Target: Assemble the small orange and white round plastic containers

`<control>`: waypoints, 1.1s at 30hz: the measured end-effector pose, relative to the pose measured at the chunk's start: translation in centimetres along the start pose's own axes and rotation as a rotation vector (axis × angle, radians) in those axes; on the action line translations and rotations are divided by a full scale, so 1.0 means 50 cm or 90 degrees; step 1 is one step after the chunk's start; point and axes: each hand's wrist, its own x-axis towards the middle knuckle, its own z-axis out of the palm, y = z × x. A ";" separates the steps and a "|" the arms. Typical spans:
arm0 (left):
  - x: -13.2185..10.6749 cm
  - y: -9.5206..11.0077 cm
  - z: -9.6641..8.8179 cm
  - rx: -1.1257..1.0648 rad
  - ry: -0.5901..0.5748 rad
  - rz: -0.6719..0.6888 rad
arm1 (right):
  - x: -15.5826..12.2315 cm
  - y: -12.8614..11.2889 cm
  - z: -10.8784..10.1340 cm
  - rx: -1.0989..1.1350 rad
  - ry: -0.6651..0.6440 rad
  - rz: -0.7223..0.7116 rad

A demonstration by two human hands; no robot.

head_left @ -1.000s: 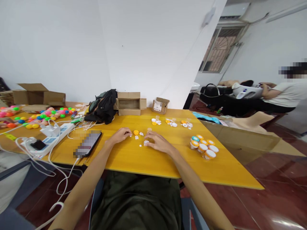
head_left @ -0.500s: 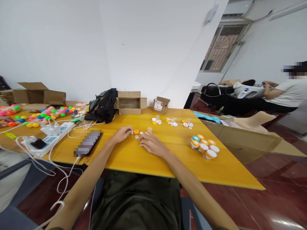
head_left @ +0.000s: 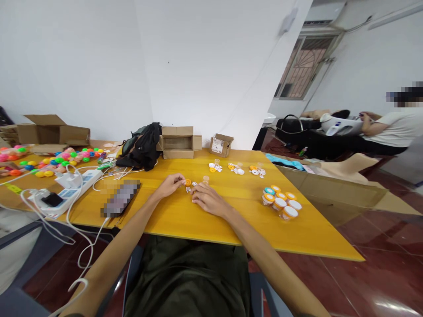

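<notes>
My left hand (head_left: 172, 185) is closed in a pinch at the left edge of an orange ring-like cap (head_left: 188, 182). Whatever lies between its fingertips is too small to make out. Across from it, my right hand (head_left: 210, 199) rests low over the table, fingers loosely bent and apart, with nothing visible in them. By its fingertips lie a small white piece with dark holes (head_left: 194, 184) and a similar white perforated disc (head_left: 188, 190). A small clear cup (head_left: 205, 179) stands just behind my right hand, partly hidden by it.
Capped jars (head_left: 280, 203) cluster on the right of the yellow table (head_left: 231, 233). Small caps and discs (head_left: 238, 169) lie in groups behind. A phone (head_left: 121, 198), power strip (head_left: 72, 191), black bag (head_left: 145, 145) and cardboard box (head_left: 178, 154) stand left and back. A person (head_left: 393, 125) sits far right.
My left hand has moved slightly right, its fingertips now at the orange cap. My right hand stays nearly in place beside the white pieces.
</notes>
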 end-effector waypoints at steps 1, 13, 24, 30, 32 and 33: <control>0.001 -0.001 0.001 -0.009 -0.002 -0.002 | 0.000 0.000 0.000 0.004 0.000 0.000; 0.002 0.007 0.031 -0.103 -0.038 -0.027 | 0.001 -0.008 -0.006 0.088 0.003 0.034; 0.002 0.027 0.065 0.007 -0.030 0.033 | -0.022 0.050 -0.052 0.187 0.136 0.131; 0.005 0.036 0.085 0.016 -0.070 0.046 | -0.035 0.074 -0.046 0.197 0.095 0.157; 0.005 0.036 0.089 0.012 -0.083 0.042 | -0.034 0.072 -0.041 0.205 0.076 0.167; 0.006 0.036 0.089 0.013 -0.085 0.042 | -0.033 0.070 -0.039 0.208 0.067 0.171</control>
